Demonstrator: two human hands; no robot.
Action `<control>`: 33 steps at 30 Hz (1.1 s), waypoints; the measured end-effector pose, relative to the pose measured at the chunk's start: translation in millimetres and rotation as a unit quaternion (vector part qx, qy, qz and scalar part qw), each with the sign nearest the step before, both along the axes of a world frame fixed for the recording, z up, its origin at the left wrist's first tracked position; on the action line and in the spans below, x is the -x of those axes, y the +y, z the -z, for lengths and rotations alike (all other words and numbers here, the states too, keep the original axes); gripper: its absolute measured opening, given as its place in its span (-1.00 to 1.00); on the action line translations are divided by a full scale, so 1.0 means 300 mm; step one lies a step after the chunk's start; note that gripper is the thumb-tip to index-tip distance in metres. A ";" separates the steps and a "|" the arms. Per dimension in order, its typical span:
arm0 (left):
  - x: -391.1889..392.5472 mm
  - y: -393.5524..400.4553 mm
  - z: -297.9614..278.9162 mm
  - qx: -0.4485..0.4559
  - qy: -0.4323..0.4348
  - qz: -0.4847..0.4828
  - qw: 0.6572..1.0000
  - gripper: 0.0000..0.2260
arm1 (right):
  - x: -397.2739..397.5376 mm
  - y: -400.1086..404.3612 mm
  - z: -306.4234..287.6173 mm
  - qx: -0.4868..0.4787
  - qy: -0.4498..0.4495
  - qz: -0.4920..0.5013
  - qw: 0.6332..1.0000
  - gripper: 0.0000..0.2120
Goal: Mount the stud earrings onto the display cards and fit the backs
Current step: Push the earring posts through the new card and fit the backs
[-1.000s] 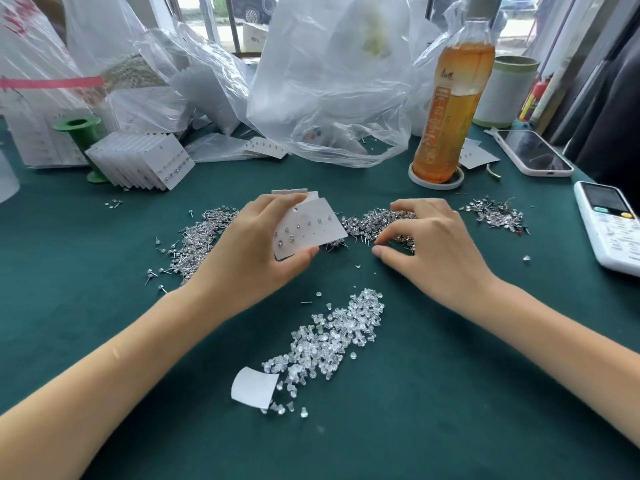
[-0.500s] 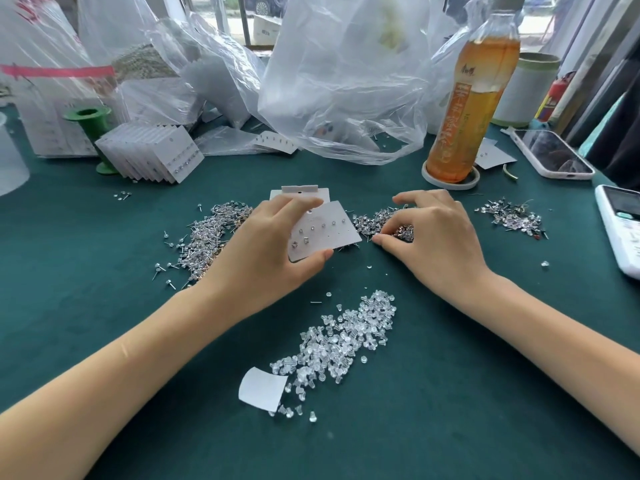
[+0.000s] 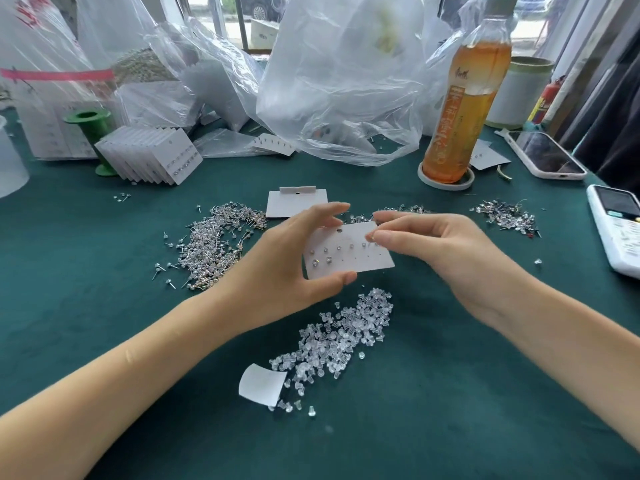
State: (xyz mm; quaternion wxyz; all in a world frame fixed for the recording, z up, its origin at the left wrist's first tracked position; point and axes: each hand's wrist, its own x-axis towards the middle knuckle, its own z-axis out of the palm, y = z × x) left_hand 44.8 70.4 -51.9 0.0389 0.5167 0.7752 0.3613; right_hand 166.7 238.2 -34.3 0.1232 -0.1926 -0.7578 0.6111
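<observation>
My left hand (image 3: 284, 268) holds a white display card (image 3: 349, 258) by its left edge, thumb below and fingers above. Several studs sit in the card's holes. My right hand (image 3: 433, 247) pinches a stud earring (image 3: 373, 239) at the card's upper right. A pile of loose studs (image 3: 214, 244) lies to the left. Another stud pile (image 3: 398, 211) lies behind the card. Clear plastic backs (image 3: 343, 337) are heaped just below the card on the green table.
An empty card (image 3: 296, 202) lies behind my hands. A stack of filled cards (image 3: 152, 155) leans at back left by a green spool (image 3: 91, 128). Plastic bags (image 3: 343, 81), a tea bottle (image 3: 464, 98), a phone (image 3: 545, 155), a remote (image 3: 616, 226) and a small stud pile (image 3: 505, 214) stand around.
My right hand left the stud pile behind the card and came to the card's upper right with a stud pinched. My left hand turned the card flatter toward me.
</observation>
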 end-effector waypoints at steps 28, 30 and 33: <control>-0.024 0.004 0.004 -0.013 0.013 0.023 1.000 -0.33 | -0.003 -0.055 0.035 -0.035 0.013 -0.033 0.999 -0.98; -0.024 0.003 0.004 -0.013 0.016 0.023 1.000 -0.33 | -0.004 -0.063 0.039 -0.052 0.027 -0.025 0.998 -0.95; -0.025 0.001 0.005 -0.013 0.014 0.023 1.000 -0.34 | -0.004 -0.075 0.043 -0.051 0.041 -0.009 0.998 -0.92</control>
